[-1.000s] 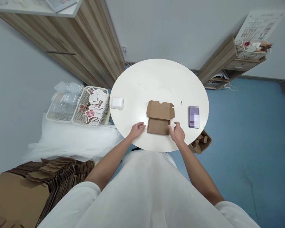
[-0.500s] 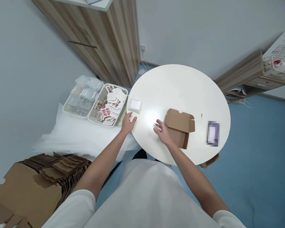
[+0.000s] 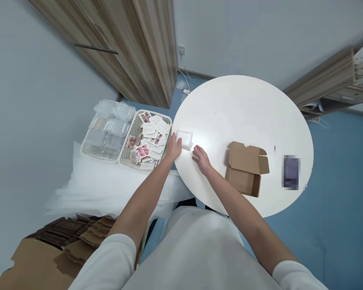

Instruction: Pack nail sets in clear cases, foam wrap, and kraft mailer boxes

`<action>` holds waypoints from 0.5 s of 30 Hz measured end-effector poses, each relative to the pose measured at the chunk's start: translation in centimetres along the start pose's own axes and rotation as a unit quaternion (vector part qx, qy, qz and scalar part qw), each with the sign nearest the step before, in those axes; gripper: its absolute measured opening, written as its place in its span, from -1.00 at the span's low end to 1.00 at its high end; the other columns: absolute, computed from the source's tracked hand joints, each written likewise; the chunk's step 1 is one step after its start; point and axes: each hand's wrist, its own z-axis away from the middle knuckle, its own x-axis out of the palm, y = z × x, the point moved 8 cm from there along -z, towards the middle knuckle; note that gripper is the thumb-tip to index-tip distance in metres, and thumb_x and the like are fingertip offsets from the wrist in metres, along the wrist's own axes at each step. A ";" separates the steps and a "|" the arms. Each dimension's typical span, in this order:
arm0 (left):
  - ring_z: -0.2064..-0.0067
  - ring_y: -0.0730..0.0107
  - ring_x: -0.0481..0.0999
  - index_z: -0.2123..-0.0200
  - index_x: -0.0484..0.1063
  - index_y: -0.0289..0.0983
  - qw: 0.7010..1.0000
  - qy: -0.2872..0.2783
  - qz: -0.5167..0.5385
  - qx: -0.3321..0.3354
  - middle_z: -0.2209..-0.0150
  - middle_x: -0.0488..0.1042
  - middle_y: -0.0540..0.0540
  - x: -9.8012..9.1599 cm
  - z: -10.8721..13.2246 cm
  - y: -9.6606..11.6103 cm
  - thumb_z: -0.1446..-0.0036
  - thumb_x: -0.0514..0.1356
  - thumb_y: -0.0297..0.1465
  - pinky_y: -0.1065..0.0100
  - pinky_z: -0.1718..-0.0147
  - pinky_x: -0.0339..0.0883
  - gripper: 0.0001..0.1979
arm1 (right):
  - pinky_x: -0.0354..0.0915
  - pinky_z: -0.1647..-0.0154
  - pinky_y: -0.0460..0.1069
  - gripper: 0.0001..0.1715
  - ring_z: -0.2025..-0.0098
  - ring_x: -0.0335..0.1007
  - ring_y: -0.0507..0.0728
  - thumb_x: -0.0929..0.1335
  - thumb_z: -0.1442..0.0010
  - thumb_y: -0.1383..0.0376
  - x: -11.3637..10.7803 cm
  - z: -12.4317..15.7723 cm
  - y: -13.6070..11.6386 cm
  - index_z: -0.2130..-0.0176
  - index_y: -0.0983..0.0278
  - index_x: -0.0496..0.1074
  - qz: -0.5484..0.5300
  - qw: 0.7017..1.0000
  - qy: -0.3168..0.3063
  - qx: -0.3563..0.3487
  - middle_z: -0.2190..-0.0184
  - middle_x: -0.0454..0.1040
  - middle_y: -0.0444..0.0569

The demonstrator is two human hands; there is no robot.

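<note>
A small white wrapped packet (image 3: 185, 139) lies flat near the left edge of the round white table (image 3: 244, 104). At its left side is my left hand (image 3: 173, 148), thumb apart from the fingers. The fingertips reach the packet's edge, though I cannot tell whether they press on it. My right hand (image 3: 202, 161) hovers just right of and below the packet, fingers spread and holding nothing. Right of that hand sits a brown cardboard box (image 3: 244, 168), lid folded back and its inside showing.
Left of the table stand a white basket of printed cards (image 3: 148, 141) and a basket of clear plastic cases (image 3: 105, 129). White foam sheets (image 3: 108, 185) lie below them, with stacked flat cardboard (image 3: 39, 262) nearer me. A blurred purple object (image 3: 291, 172) rests at the table's right.
Both hands have come closer to the white packet, the left now at its edge. My view has turned left, so the table and box appear further right.
</note>
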 end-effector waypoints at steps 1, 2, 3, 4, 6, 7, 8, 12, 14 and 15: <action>-0.14 0.06 0.15 -0.06 0.17 -0.35 1.000 0.002 -0.006 0.002 -0.05 0.24 -0.29 0.0 -0.1 0.0 -0.13 0.02 -0.30 0.10 -0.10 -0.01 -0.56 | 0.21 -0.06 0.01 -0.36 -0.15 0.09 0.11 0.28 -0.03 0.00 0.1 -0.2 -0.1 -0.07 0.13 0.15 -0.006 1.000 0.006 -0.003 -0.16 0.12 -0.08; -0.12 0.07 0.17 -0.04 0.20 -0.35 1.000 0.002 -0.012 0.005 -0.02 0.26 -0.28 0.1 -0.2 0.0 -0.13 0.02 -0.31 0.10 -0.08 0.01 -0.58 | 0.20 -0.06 0.02 -0.38 -0.14 0.10 0.11 0.28 -0.02 0.02 0.3 -0.4 -0.1 -0.05 0.13 0.17 -0.009 1.000 0.010 -0.007 -0.14 0.15 -0.08; -0.10 0.07 0.19 -0.03 0.22 -0.34 1.000 0.001 -0.017 0.007 0.00 0.28 -0.27 0.1 -0.2 0.0 -0.12 0.02 -0.33 0.11 -0.07 0.03 -0.59 | 0.19 -0.07 0.03 -0.40 -0.14 0.11 0.11 0.29 -0.02 0.04 0.4 -0.5 -0.1 -0.04 0.13 0.18 -0.010 1.000 0.013 -0.011 -0.14 0.16 -0.09; -0.08 0.08 0.21 -0.03 0.23 -0.34 1.000 -0.002 -0.021 0.008 0.02 0.29 -0.26 0.1 -0.2 0.0 -0.11 0.04 -0.33 0.12 -0.05 0.06 -0.59 | 0.19 -0.07 0.04 -0.42 -0.14 0.11 0.11 0.29 -0.02 0.05 0.6 -0.6 -0.2 -0.03 0.13 0.19 -0.011 1.000 0.013 -0.015 -0.13 0.17 -0.09; -0.04 0.08 0.25 -0.03 0.23 -0.34 0.999 -0.009 -0.029 0.008 0.05 0.30 -0.25 0.1 -0.2 -0.2 -0.07 0.08 -0.34 0.15 -0.02 0.11 -0.57 | 0.19 -0.07 0.04 -0.44 -0.13 0.12 0.11 0.28 -0.03 0.08 1.0 -0.7 -0.3 -0.03 0.13 0.19 -0.010 1.000 0.008 -0.023 -0.13 0.18 -0.10; -0.02 0.09 0.27 -0.03 0.23 -0.34 0.999 -0.013 -0.030 0.009 0.07 0.31 -0.25 0.1 -0.2 -0.4 -0.06 0.09 -0.34 0.16 -0.01 0.13 -0.56 | 0.19 -0.06 0.04 -0.45 -0.12 0.14 0.11 0.28 -0.03 0.10 1.2 -0.8 -0.4 -0.03 0.13 0.19 -0.009 1.000 0.006 -0.028 -0.13 0.18 -0.10; 0.00 0.10 0.30 -0.04 0.24 -0.34 0.999 -0.015 -0.030 0.010 0.09 0.33 -0.23 0.0 -0.2 -0.5 -0.05 0.10 -0.34 0.18 0.01 0.15 -0.55 | 0.20 -0.06 0.03 -0.45 -0.11 0.16 0.11 0.28 -0.03 0.12 1.4 -0.9 -0.6 -0.03 0.14 0.19 -0.008 0.999 0.003 -0.033 -0.12 0.20 -0.09; 0.13 0.17 0.37 -0.06 0.24 -0.32 0.999 -0.018 -0.024 0.010 0.16 0.35 -0.20 0.1 -0.1 -0.9 -0.03 0.12 -0.33 0.23 0.09 0.22 -0.51 | 0.24 -0.01 0.01 -0.42 -0.04 0.25 0.10 0.32 0.02 0.21 1.6 -1.3 -1.2 -0.01 0.19 0.17 0.004 0.998 0.017 -0.053 -0.08 0.25 -0.02; 0.18 0.21 0.38 -0.07 0.23 -0.32 1.000 -0.022 -0.015 0.009 0.17 0.35 -0.19 0.4 0.3 -0.9 -0.02 0.13 -0.31 0.24 0.12 0.24 -0.49 | 0.27 0.03 0.02 -0.44 0.02 0.30 0.10 0.34 0.04 0.19 1.1 -1.8 -1.4 0.02 0.20 0.19 0.023 0.997 0.043 -0.056 -0.03 0.31 0.01; 0.19 0.24 0.38 -0.08 0.22 -0.32 1.000 -0.027 -0.007 0.010 0.17 0.35 -0.18 0.6 0.6 -0.9 -0.02 0.13 -0.31 0.26 0.13 0.25 -0.48 | 0.29 0.06 0.03 -0.46 0.07 0.34 0.10 0.35 0.05 0.17 0.7 -2.0 -1.3 0.05 0.21 0.20 0.036 0.996 0.062 -0.054 0.03 0.35 0.01</action>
